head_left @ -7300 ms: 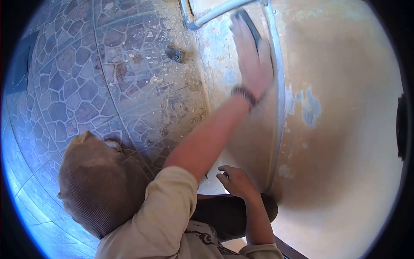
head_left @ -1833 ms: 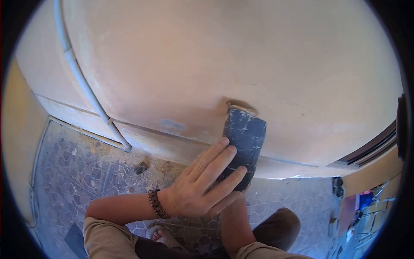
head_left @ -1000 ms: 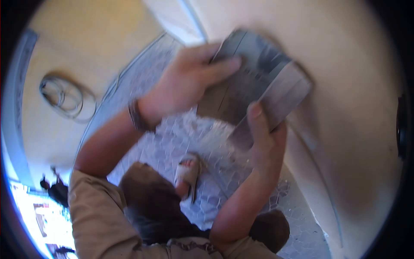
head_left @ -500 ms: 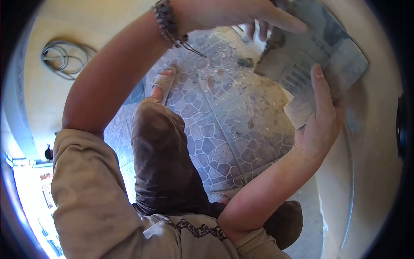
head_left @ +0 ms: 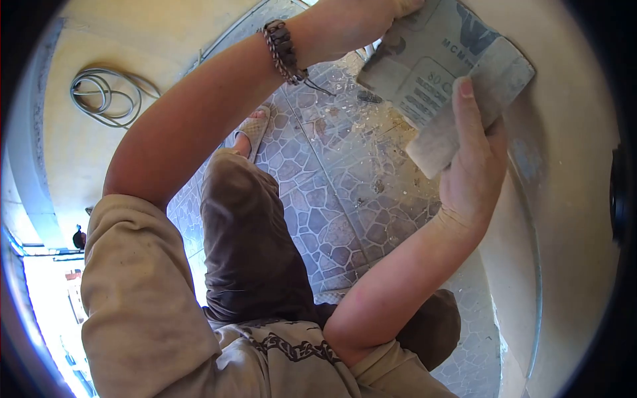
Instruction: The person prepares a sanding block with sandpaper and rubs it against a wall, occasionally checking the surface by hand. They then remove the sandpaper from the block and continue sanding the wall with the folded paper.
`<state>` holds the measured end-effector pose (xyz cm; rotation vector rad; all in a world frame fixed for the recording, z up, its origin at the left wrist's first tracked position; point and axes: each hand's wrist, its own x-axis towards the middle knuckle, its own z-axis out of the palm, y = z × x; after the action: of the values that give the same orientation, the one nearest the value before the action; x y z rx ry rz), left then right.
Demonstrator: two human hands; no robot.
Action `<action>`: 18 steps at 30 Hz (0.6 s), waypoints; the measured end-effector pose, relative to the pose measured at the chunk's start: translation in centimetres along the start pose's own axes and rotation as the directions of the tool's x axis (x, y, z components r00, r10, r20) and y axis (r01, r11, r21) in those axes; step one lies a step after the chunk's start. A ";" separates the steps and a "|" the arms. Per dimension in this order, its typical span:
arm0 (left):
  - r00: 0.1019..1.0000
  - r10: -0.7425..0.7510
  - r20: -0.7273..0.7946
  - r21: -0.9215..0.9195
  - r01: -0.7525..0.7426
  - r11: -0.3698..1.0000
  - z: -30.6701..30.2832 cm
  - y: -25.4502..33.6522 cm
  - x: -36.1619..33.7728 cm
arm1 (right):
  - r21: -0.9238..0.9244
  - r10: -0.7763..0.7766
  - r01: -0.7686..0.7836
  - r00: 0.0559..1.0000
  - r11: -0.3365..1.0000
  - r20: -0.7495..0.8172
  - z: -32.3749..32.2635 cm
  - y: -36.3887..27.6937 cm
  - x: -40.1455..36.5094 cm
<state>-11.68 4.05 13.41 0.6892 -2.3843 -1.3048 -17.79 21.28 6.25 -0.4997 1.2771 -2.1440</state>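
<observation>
My right hand [head_left: 472, 159] grips a worn, dusty grey sheet of sandpaper [head_left: 424, 73], its thumb flat on the printed backing and its fingers behind. Dark lettering, including "80", shows on the backing; a paler strip runs along the side near my thumb. At the upper left edge of the sheet is my left hand [head_left: 361, 23], partly cut off by the top of the view, with its fingers closed at that edge. A dark braided bracelet circles the left wrist.
Pale debris and dust [head_left: 371, 132] lie on the stone-patterned tile floor [head_left: 322, 212]. A coiled grey hose or cable [head_left: 99, 96] rests at the left. A curved, plastered wall [head_left: 564, 219] rises close on the right. My sandalled foot [head_left: 251, 132] is on the tiles.
The sandpaper and my right hand have shifted left, and more of its print shows. My left hand has moved up toward the frame's top; its finger no longer stretches across the sheet.
</observation>
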 end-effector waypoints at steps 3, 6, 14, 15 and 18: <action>0.988 -0.113 -0.109 0.034 0.117 0.993 0.9 3.1 -1.1 | 0.077 0.006 -0.009 0.999 0.997 0.045 0.3 0.2 -0.3; 0.982 -0.141 -0.128 0.041 0.147 0.988 0.7 4.7 -2.5 | 0.151 0.049 -0.068 0.991 0.986 0.125 0.1 0.3 0.0; 0.985 -0.027 -0.169 0.154 0.053 0.987 0.3 2.4 -1.7 | 0.158 0.119 -0.136 0.986 0.978 0.115 -0.7 -0.6 -0.5; 0.988 0.001 -0.153 0.209 0.032 0.977 0.3 2.3 -2.3 | 0.162 0.129 -0.147 0.984 0.976 0.121 -0.9 -0.7 -0.6; 0.996 0.058 -0.069 0.237 -0.040 0.971 -0.3 1.6 -2.7 | 0.199 0.122 -0.152 0.981 0.968 0.153 -1.5 -1.1 -1.0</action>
<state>-9.71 6.06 14.77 0.7253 -2.5012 -0.9676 -18.24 23.37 6.46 -0.4498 0.9667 -2.0589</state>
